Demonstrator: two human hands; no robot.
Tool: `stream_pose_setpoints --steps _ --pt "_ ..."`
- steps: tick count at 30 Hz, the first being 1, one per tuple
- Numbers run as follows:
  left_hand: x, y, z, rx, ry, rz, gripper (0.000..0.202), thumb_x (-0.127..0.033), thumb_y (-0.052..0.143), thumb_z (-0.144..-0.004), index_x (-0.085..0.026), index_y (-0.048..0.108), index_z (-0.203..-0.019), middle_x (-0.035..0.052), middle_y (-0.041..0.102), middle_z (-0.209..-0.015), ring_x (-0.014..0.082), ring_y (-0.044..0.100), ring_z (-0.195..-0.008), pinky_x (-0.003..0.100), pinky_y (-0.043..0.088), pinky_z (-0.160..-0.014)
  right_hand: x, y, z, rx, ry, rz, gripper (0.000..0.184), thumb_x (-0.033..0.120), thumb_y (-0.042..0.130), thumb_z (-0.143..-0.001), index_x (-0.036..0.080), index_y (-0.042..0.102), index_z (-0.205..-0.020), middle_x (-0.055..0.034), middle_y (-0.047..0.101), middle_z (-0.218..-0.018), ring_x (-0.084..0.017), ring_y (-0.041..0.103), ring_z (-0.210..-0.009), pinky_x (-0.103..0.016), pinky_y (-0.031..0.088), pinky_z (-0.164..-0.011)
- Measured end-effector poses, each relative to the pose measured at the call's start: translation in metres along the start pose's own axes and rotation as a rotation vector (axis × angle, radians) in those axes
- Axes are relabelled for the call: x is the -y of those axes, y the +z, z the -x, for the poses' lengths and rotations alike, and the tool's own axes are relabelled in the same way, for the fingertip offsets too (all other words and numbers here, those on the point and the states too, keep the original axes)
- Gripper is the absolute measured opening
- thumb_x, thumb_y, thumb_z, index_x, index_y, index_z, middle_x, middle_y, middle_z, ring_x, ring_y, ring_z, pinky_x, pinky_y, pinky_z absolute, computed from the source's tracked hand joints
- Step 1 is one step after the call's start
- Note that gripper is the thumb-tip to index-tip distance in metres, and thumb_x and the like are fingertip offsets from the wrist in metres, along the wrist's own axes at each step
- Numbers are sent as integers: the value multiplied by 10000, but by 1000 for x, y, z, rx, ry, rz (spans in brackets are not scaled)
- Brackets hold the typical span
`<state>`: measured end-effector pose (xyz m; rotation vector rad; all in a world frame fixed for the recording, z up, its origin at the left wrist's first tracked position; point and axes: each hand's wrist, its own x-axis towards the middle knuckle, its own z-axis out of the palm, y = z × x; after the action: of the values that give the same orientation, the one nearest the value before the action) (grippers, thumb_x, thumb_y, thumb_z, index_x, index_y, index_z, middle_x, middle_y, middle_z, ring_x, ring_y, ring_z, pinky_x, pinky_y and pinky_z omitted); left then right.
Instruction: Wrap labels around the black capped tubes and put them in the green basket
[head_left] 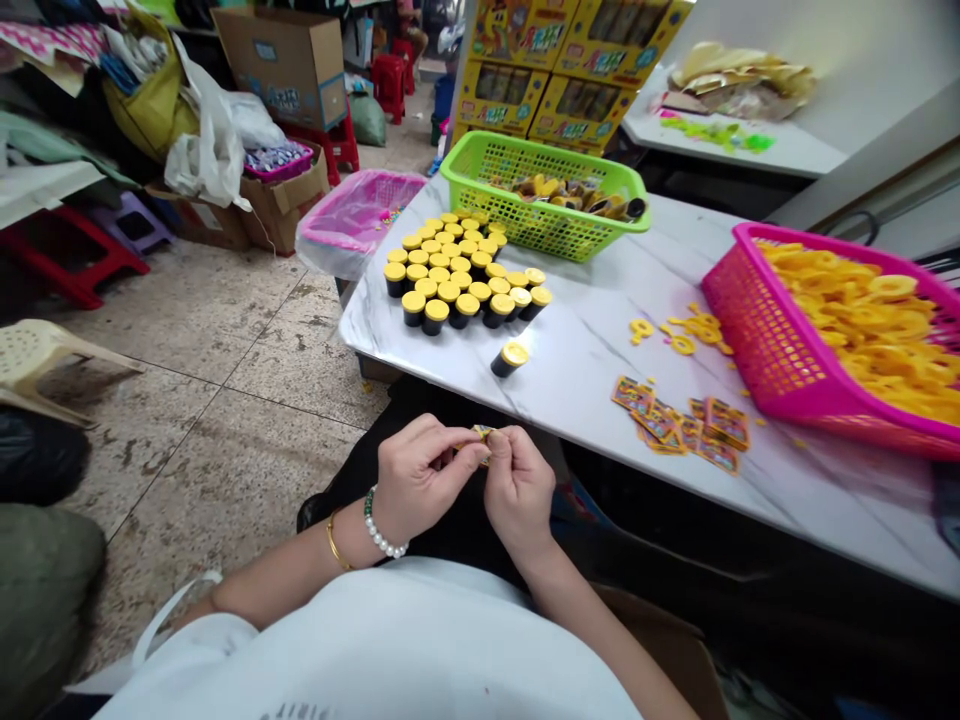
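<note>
My left hand (420, 475) and my right hand (517, 490) meet over my lap, just below the table's near edge. Both are closed in a pinch on one small yellow piece (481, 434), mostly hidden by the fingers. A bead bracelet and a gold bangle circle my left wrist. Nearest on the white marble table (585, 340) lies one black cup with a yellow lid (510, 358) on its side. Behind it stand several upright black cups with yellow lids (461, 270). Small printed stickers (686, 425) lie in a loose pile to the right.
A pink basket (780, 350) of yellow rings sits at the right, with loose yellow rings (686, 335) beside it. A green basket (540, 190) holds more parts at the back. A pink bin (356, 215), cardboard boxes (289, 60), bags and stools crowd the floor at left.
</note>
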<state>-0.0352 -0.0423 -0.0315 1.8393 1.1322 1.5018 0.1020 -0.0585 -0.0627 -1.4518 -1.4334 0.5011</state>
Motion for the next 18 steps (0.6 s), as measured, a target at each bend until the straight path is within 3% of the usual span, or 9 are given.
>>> stream_pose_setpoints --steps 3,6,9,13,16,18 --pt "8 1 0 21 -97 11 160 -277 804 -790 -163 803 -902 31 627 -725 98 546 -610 202 440 -517 2 -3 -4 12 -155 66 255 270 494 -1007 216 557 -766 10 578 -688 -135 558 -632 -258 436 -607" --pt "17 -1 -1 15 -260 126 94 -248 779 -804 -169 808 -848 46 661 -753 113 598 -658 210 474 -559 6 -6 -11 60 -266 86 182 212 514 -991 212 588 -825 -3 603 -729 -138 587 -656 -256 463 -616" --pt "21 -6 -1 -17 -361 205 73 -240 765 -804 -185 812 -807 51 677 -778 118 612 -670 216 488 -573 8 -6 -17 124 -311 94 122 187 541 -981 206 613 -885 -11 640 -758 -134 617 -669 -248 488 -626" --pt "19 -11 1 -61 -350 132 43 -235 792 -757 -203 817 -771 39 635 -780 100 569 -634 203 440 -522 7 -2 -22 160 -344 159 144 198 544 -984 202 622 -863 -20 668 -754 -137 637 -665 -254 497 -628" --pt "17 -14 2 -36 -367 112 74 -251 760 -788 -192 805 -781 48 682 -793 104 595 -640 207 457 -550 6 3 -24 188 -354 198 163 219 533 -990 202 627 -857 -25 685 -762 -145 651 -674 -262 501 -632" --pt "17 -17 0 5 -477 149 130 -295 733 -813 -173 772 -790 33 686 -706 96 580 -560 202 437 -506 6 4 -24 206 -362 197 158 220 540 -986 200 631 -858 -25 690 -763 -143 656 -674 -258 503 -627"
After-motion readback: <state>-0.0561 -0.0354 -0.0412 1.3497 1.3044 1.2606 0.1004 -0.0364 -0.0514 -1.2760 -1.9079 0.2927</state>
